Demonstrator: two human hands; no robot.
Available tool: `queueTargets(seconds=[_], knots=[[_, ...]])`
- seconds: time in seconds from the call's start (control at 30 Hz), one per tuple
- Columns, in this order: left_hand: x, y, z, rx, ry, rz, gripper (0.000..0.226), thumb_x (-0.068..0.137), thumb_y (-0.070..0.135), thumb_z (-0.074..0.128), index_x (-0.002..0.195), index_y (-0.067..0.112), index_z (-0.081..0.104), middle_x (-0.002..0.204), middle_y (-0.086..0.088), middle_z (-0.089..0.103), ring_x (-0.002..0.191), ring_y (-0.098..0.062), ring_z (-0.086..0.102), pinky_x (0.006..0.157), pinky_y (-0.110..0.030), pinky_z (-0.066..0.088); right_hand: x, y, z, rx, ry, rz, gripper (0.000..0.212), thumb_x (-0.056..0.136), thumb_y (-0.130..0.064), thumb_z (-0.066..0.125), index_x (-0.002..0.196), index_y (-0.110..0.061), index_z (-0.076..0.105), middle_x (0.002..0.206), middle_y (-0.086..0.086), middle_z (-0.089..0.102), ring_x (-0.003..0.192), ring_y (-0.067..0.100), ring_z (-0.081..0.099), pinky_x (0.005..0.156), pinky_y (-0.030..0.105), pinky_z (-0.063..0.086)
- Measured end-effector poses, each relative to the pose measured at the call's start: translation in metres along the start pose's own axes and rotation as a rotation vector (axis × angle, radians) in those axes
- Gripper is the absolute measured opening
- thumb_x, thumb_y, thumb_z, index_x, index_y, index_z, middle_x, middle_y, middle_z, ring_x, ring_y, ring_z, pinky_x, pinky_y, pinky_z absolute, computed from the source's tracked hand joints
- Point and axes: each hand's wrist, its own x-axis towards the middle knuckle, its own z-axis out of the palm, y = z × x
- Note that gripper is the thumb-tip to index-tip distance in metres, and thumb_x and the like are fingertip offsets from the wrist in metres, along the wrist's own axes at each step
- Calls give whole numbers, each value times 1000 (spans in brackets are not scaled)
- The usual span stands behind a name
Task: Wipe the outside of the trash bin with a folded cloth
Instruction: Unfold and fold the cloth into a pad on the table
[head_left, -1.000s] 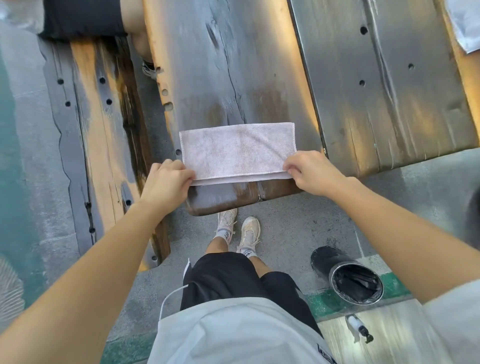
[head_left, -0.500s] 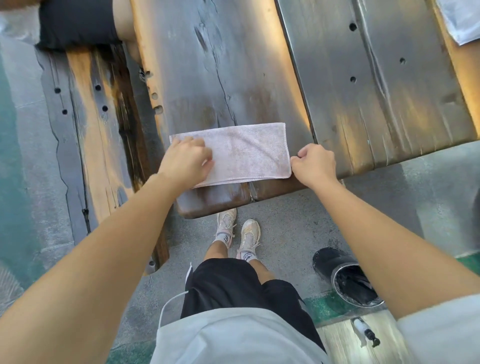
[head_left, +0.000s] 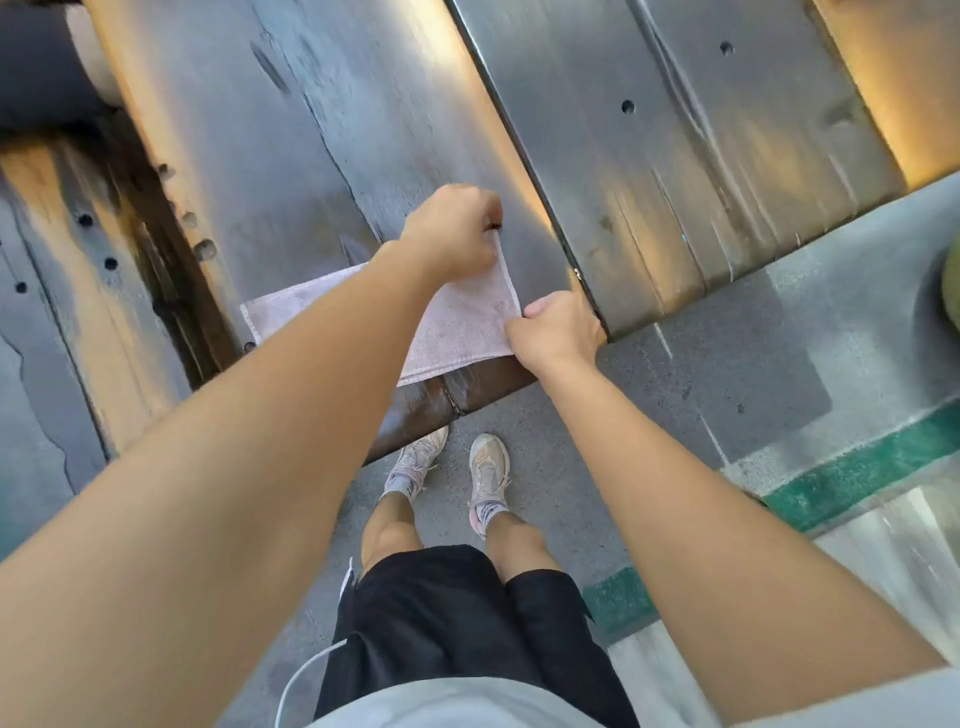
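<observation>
left hand (head_left: 452, 236) crossed right, gripping cloth (head_left: 467, 317) corner | right hand (head_left: 558, 325) pinches near edge | trash bin gone

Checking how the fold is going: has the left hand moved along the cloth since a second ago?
Yes. The left hand has crossed from the cloth's left end to its far right corner, near the gap between planks.

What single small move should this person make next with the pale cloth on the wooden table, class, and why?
Probably press the fold flat. The left hand has crossed to the far right corner of the pale pinkish cloth, while the right hand pins the near right corner on the dark weathered wooden table. The trash bin is out of view.
</observation>
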Motion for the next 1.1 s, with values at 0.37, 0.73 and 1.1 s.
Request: queueTargets(seconds=[0.37,0.73,1.1], knots=[[32,3,-26,43,-200,142,17,81,8,62,85,22,68,88,4,65,91,-21,61,76,-31,52,3,6,4,64,-13,-23,50,72,-9,65,49,-19,22,68,7,21,63,22,23,59,29,24],[32,9,-40,58,-267,261,20,81,5,60,93,15,73,94,0,67,87,-20,60,78,-35,58,0,0,9,-30,10,31,58,85,-24,71,43,-17,30,44,0,27,44,18,32,44,30,23],[46,11,-65,166,-237,429,30,76,2,54,96,8,77,96,-10,74,95,-32,65,83,-39,55,11,-10,-8,41,80,75,19,95,-23,54,79,-13,53,77,9,52,80,29,48,70,36,40]])
